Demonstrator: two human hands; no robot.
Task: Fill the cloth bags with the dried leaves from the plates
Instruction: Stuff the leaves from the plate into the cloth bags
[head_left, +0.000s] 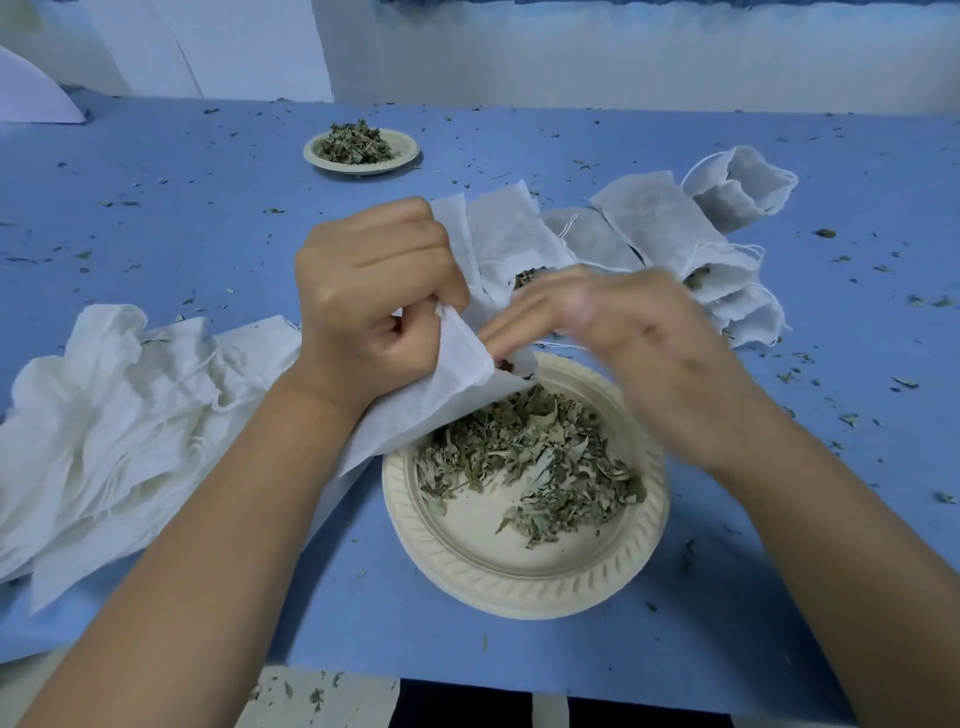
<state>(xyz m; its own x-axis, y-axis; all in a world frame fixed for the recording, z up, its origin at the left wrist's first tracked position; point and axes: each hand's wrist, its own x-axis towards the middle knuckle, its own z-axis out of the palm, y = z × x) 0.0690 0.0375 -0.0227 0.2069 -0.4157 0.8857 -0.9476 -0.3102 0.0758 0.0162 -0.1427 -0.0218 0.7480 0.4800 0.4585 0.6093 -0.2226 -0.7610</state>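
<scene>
My left hand (374, 291) grips the mouth of a white cloth bag (431, 405) and holds it tilted over the near plate (519, 566). Dried green leaves (535, 457) lie loose on that plate. My right hand (623, 332) is blurred, with its fingertips at the bag's opening; I cannot tell whether they pinch any leaves. A second plate of dried leaves (361, 145) stands farther back on the blue table.
A heap of flat white cloth bags (104, 415) lies at the left. Several bags with leaves inside (665, 234) lie behind my hands at the right. Leaf crumbs are scattered over the blue table (156, 208). The table's front edge runs close below the near plate.
</scene>
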